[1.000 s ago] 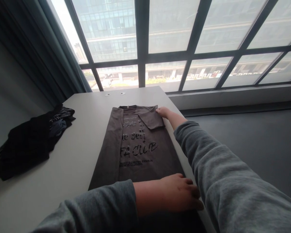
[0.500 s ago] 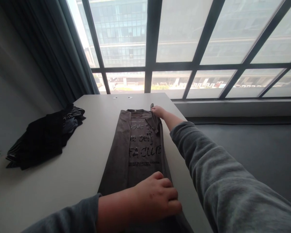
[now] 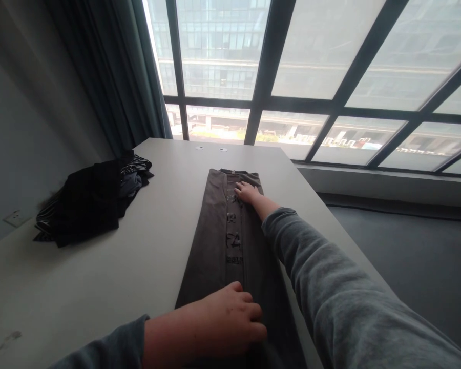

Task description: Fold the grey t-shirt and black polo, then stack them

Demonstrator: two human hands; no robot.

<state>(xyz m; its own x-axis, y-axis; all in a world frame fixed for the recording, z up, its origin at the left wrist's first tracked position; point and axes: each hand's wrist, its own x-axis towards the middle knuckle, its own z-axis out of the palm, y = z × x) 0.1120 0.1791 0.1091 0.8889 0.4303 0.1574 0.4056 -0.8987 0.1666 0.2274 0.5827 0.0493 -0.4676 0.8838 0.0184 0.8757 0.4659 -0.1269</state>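
A dark grey-brown T-shirt (image 3: 211, 236) with black lettering lies lengthwise on the white table, its neckline at the far end. Both of its sides are folded inward, so just a narrow strip of the print shows between them. My right hand (image 3: 249, 192) rests on the shirt just below the collar, fingers spread on the fold. Near the lower end, my left hand (image 3: 234, 318) is closed on the edge of the folded right side, its fingertips partly hidden. The hem lies out of clear sight under my left forearm.
A heap of black, striped and bluish clothes (image 3: 96, 200) lies on the left of the white table (image 3: 138, 287). Beyond the far edge stand a large window (image 3: 223, 51) and a dark curtain (image 3: 115, 66). A wall socket (image 3: 16, 219) is at the left.
The shirt's right side, with its sleeve, has been folded inward over the print. My right hand has come down flat near the collar; my left hand has shifted left. The view has turned slightly left.
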